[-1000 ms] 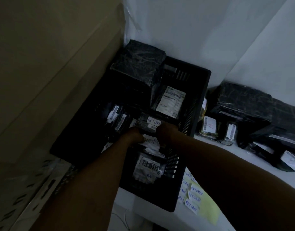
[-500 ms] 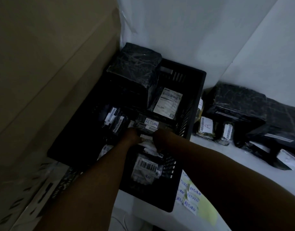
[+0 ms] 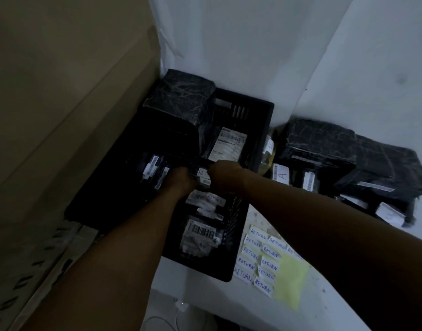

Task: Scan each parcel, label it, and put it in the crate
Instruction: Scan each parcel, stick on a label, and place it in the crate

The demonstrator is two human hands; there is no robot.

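Note:
A black slatted crate [image 3: 260, 144] stands on the white table, full of dark wrapped parcels with white barcode labels. Both my hands reach down into its middle. My left hand [image 3: 181, 181] and my right hand [image 3: 223, 176] grip the two sides of a small dark parcel with a RETURN label [image 3: 203, 173]. Their fingers are hidden in the dark. A big black wrapped parcel [image 3: 181, 99] sits at the crate's far left corner. A parcel with a large shipping label [image 3: 229, 145] stands behind my hands.
A large cardboard box [image 3: 62, 103] leans at the left of the crate. Right of the crate lie more black wrapped parcels [image 3: 324, 144]. A yellow sheet with several handwritten RETURN stickers [image 3: 265, 261] lies at the table's near edge. White walls close the corner behind.
Both hands have moved a little farther into the crate, toward its back, with the RETURN-labelled parcel between them. The view has shifted slightly.

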